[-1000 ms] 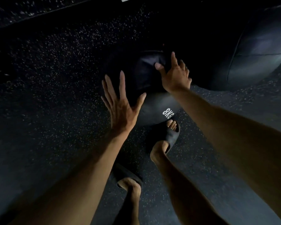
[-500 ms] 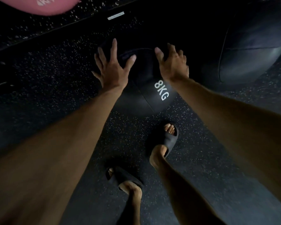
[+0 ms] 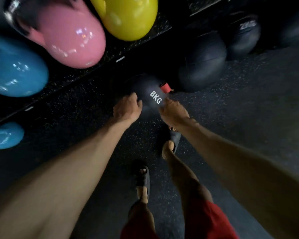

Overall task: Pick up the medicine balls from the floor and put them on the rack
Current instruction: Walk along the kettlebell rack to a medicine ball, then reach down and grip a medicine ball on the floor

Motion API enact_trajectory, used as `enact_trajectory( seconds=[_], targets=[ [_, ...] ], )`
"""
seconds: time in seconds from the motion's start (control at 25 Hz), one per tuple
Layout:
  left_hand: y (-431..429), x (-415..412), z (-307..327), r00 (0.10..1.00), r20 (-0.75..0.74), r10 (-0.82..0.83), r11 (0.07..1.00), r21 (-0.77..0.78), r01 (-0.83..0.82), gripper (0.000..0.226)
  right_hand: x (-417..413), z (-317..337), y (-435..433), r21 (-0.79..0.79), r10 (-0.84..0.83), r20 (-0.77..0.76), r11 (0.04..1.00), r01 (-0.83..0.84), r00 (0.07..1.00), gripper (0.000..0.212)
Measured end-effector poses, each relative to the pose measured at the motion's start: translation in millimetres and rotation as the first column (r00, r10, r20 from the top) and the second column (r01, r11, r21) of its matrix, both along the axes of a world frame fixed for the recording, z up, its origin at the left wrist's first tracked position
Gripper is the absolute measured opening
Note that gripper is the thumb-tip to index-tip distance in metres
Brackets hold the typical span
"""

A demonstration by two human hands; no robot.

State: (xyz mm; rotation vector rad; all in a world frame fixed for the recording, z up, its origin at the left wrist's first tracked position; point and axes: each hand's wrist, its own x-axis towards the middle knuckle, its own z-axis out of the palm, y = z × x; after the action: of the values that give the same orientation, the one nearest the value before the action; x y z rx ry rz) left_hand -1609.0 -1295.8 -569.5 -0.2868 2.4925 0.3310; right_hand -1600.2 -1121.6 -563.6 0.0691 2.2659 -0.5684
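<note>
A black medicine ball marked 8KG (image 3: 148, 94) sits low in front of me over the dark speckled floor. My left hand (image 3: 127, 109) grips its left side and my right hand (image 3: 173, 111) grips its right side, fingers curled under it. Two more dark medicine balls lie to the right: a large one (image 3: 204, 66) and one marked 2KG (image 3: 243, 33). The frame is blurred, so I cannot tell whether the 8KG ball still touches the floor.
Big glossy balls fill the upper left: yellow (image 3: 128, 16), pink (image 3: 72, 38), blue (image 3: 14, 69), and a smaller blue one (image 3: 5, 135). A small red object (image 3: 165, 87) lies behind the 8KG ball. My feet in dark slides (image 3: 174, 140) stand just below it.
Both hands have closed from spread fingers onto the sides of the 8KG ball. The view has tilted up, bringing the coloured balls and the other dark balls into sight.
</note>
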Motion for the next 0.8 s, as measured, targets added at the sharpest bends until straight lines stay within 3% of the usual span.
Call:
enact_trajectory(
  seconds=[0.16, 0.32, 0.52, 0.8],
  targets=[
    [35.9, 71.7, 100.9, 0.968, 0.068, -0.240, 0.969, 0.081, 0.234, 0.027, 93.1, 109.0, 29.7, 0.091, -0.051, 0.039, 0.995, 0.047, 0.998, 0.032],
    [81.1, 133.8, 187.9, 0.874, 0.047, -0.484, 0.869, 0.139, 0.475, 0.029, 196.3, 196.3, 63.3, 0.148, -0.173, 0.054, 0.975, 0.163, 0.983, 0.033],
    [140.2, 195.7, 254.0, 0.668, 0.015, -0.744, 0.655, 0.214, 0.725, 0.028, 314.4, 266.6, 105.4, 0.171, -0.446, -0.068, 0.876, 0.451, 0.892, 0.030],
    [236.2, 274.1, 276.3, 0.284, 0.049, -0.958, 0.287, 0.241, 0.927, 0.027, 455.9, 278.9, 160.1, 0.144, -0.744, -0.155, 0.634, 0.760, 0.650, 0.031]
  ],
)
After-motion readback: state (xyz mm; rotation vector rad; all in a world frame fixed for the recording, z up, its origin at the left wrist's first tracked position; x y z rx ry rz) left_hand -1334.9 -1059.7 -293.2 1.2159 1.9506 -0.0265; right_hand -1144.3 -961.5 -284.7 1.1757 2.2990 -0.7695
